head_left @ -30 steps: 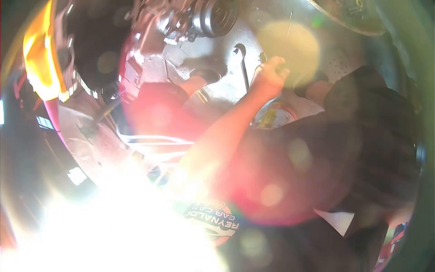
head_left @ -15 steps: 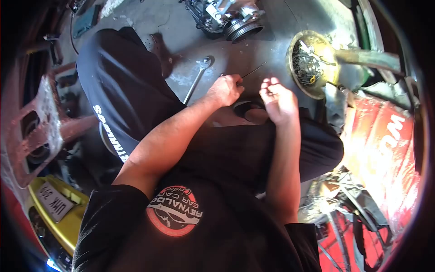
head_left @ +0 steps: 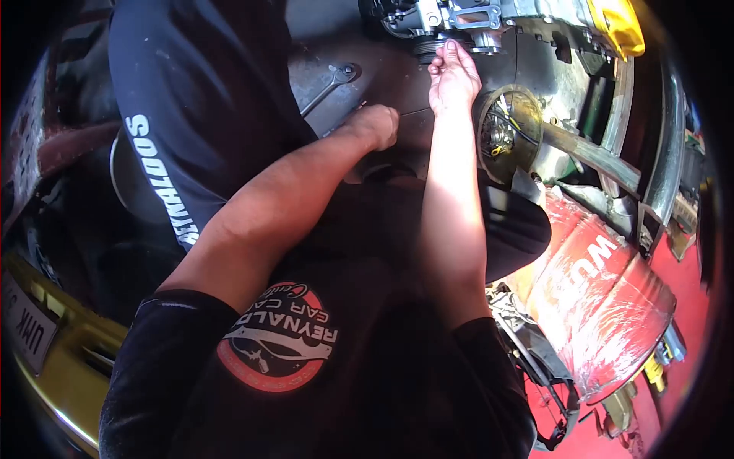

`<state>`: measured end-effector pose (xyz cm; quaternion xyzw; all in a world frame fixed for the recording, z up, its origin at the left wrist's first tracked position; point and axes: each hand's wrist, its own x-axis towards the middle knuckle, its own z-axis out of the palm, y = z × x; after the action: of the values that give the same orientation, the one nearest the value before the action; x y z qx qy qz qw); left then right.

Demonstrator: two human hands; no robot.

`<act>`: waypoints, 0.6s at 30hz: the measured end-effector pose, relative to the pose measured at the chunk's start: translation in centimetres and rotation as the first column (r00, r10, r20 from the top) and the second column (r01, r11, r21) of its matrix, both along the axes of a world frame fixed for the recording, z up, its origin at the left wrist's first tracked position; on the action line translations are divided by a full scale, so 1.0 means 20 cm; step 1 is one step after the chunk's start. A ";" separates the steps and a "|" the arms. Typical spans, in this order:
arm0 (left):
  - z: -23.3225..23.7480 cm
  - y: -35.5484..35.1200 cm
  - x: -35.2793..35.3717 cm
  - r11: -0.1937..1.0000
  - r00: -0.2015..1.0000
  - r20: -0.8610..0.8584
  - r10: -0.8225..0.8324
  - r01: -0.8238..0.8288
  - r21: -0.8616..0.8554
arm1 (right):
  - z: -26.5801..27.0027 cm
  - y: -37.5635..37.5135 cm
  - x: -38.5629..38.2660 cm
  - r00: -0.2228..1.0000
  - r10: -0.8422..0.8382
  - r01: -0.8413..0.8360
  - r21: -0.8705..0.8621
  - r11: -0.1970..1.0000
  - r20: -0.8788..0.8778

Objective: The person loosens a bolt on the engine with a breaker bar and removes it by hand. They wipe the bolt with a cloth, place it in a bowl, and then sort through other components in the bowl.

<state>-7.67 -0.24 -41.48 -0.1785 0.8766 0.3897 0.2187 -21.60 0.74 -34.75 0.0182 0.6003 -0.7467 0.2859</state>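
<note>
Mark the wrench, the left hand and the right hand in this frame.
wrench (head_left: 325,92), head view, middle of its shaft.
left hand (head_left: 375,126), head view, back of the closed fist.
right hand (head_left: 453,80), head view, back of the hand.

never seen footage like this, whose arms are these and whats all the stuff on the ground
The camera sits on a person's head, looking down, so both arms are that person's own. The left hand is curled shut down by the floor; what it holds is hidden. The right hand reaches to a metal engine part. A wrench and a round pan of wires lie nearby. Another person in a dark shirt is at the left.
</note>
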 end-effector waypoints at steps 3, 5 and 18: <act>0.03 -0.01 0.02 0.999 0.998 -0.033 0.052 -0.052 0.003 | -0.03 -0.01 -0.07 0.994 -0.034 0.033 -0.008 0.999 -0.101; 0.05 -0.02 0.06 0.995 0.992 -0.114 -0.057 0.047 -0.086 | -0.03 -0.04 -0.11 0.995 -0.023 0.021 -0.021 1.000 -0.095; 0.07 -0.12 0.12 0.995 0.995 -0.061 0.078 -0.082 -0.056 | -0.36 -0.10 -0.34 0.977 0.004 -0.023 -0.087 0.996 -0.211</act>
<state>-5.36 -2.73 -40.01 -0.2082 0.8858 0.3775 0.1716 -28.35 -1.21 -41.96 -0.0778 0.5935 -0.7685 0.2261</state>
